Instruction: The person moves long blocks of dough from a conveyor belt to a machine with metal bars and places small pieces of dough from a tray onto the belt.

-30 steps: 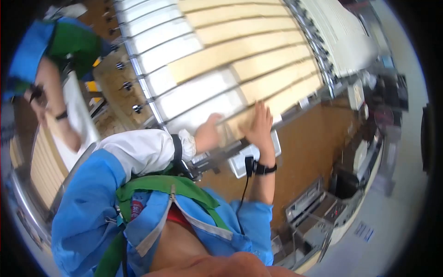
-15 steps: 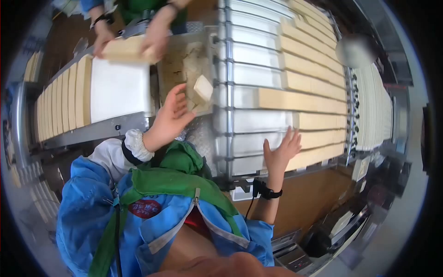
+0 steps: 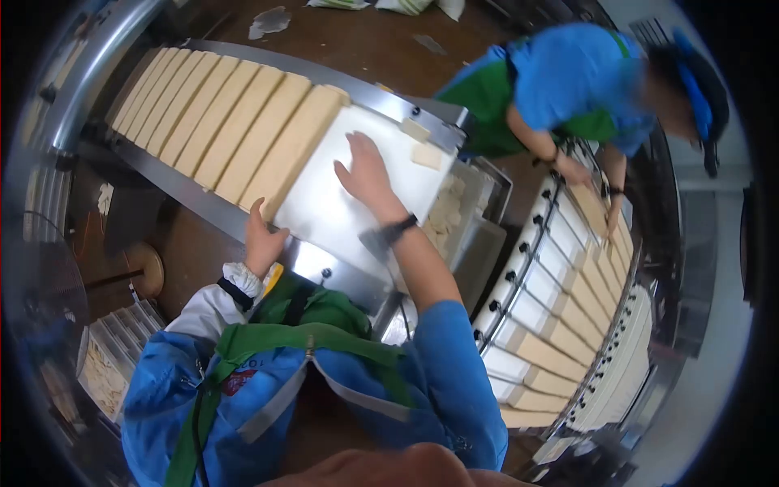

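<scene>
My left hand (image 3: pixel 261 245) is open, thumb and fingers apart, beside the near end of the last long cream-coloured block (image 3: pixel 304 150). The block looks like dough or a stack of thin sheets. Over the bare white belt (image 3: pixel 324 203) hovers my right hand (image 3: pixel 367 174), also open, fingers pointing towards that block. Neither hand holds anything. Several similar blocks lie side by side further along the belt. Two small pale pieces, one of them a flat square (image 3: pixel 426 156), lie near the belt's right end.
A co-worker (image 3: pixel 568 89) in blue and green bends over a slotted conveyor (image 3: pixel 527 316) at right, hands on a cream block there. Between the conveyors stands a bin (image 3: pixel 485 256) with pale scraps nearby. A metal rail (image 3: pixel 195 195) edges the belt.
My view and both hands have swung from the slotted conveyor and bin to the white belt. Another block now lies on the belt. The co-worker has moved over to the slotted conveyor.
</scene>
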The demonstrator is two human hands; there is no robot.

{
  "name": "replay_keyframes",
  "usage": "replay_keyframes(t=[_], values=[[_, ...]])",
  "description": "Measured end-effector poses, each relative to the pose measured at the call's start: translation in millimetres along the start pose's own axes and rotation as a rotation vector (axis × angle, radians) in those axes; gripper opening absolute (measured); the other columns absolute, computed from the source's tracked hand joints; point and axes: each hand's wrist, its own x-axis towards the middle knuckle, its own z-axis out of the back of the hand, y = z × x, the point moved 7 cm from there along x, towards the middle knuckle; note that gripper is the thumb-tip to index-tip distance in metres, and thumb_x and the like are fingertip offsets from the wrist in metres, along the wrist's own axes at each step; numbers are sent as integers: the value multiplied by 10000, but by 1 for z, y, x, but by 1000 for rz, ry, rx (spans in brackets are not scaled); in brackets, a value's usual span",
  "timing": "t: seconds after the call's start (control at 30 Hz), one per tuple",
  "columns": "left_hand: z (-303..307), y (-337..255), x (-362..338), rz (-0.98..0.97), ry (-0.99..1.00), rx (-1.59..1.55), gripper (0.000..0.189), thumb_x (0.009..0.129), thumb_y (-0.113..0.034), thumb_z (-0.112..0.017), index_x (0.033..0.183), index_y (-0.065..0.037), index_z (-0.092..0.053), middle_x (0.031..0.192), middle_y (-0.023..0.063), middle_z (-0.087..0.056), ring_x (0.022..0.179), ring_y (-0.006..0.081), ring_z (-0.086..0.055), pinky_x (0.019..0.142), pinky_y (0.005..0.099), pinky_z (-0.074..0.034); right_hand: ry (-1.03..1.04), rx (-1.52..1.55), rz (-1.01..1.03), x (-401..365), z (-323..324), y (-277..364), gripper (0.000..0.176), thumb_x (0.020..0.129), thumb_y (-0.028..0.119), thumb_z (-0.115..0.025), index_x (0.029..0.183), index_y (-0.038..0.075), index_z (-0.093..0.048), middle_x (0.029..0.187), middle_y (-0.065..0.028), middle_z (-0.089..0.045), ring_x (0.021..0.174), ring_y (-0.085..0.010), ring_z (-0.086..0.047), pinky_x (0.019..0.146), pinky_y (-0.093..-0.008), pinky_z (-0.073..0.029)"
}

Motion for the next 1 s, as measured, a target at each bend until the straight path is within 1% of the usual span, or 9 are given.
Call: replay_keyframes(t=[0.1,0.23,0.33,0.47,0.5,0.6,0.73,0.9,1.0], values=[[18,14,22,-96,-63,61,888,689,-165,-771,1465,-60,-353,1065,261,-611,959,419,-614,841,463,-516,72,-104,-35,86,-71,-3,655,875,254,-669,1397,-75,-451,1481,-280,-418,1416,-404,-350,1183,-462,-279],[22,27,40,73,146,-51,972,706,-232,-799,1521,-108,-284,958,225,-687,881,379,-684,780,412,-548,139,-282,-179,125,-121,-18,744,959,398,-555,1483,-86,-346,1588,-231,-302,1507,-351,-196,1234,-475,-114],[18,39,46,155,261,-117,962,725,-272,-792,1526,-113,-285,1002,240,-697,899,372,-692,795,404,-550,128,-367,-194,117,-130,-21,750,966,402,-532,1487,-99,-330,1592,-232,-292,1509,-349,-187,1232,-485,-115],[14,40,54,173,340,-119,961,729,-325,-795,1526,-125,-296,1144,265,-672,1023,389,-676,884,415,-534,22,-483,-129,117,-123,-12,684,907,378,-617,1378,-89,-453,1470,-240,-447,1413,-363,-354,1194,-550,-204],[15,36,55,228,377,-127,967,727,-335,-799,1525,-123,-297,1192,275,-653,1068,402,-660,926,416,-520,-87,-485,-91,125,-118,-8,608,846,369,-659,1249,-70,-538,1331,-218,-539,1302,-355,-450,1130,-549,-288],[9,37,58,173,364,-62,971,721,-319,-802,1521,-118,-287,1189,281,-652,1080,419,-655,935,427,-517,155,-428,-369,151,-91,6,564,797,338,-666,1198,-49,-574,1284,-195,-567,1278,-329,-458,1104,-524,-291],[8,14,55,138,381,-49,950,702,-304,-803,1486,-114,-301,1163,287,-656,1067,433,-656,932,441,-520,192,-561,-482,149,-82,-11,588,744,372,-689,1165,-25,-585,1236,-185,-578,1244,-323,-483,1073,-525,-305],[-16,-29,37,-36,505,80,900,660,-302,-803,1434,-157,-367,997,289,-684,975,477,-655,881,501,-530,-45,-814,-568,61,-9,-70,721,701,500,-725,1146,-48,-576,1211,-224,-575,1265,-406,-448,1091,-590,-254],[-33,-50,29,-243,534,186,864,638,-258,-796,1416,-167,-431,964,281,-680,941,485,-649,854,513,-535,59,-682,-861,-10,61,-86,757,677,550,-754,1105,-50,-581,1145,-222,-616,1169,-393,-543,1030,-540,-383]])
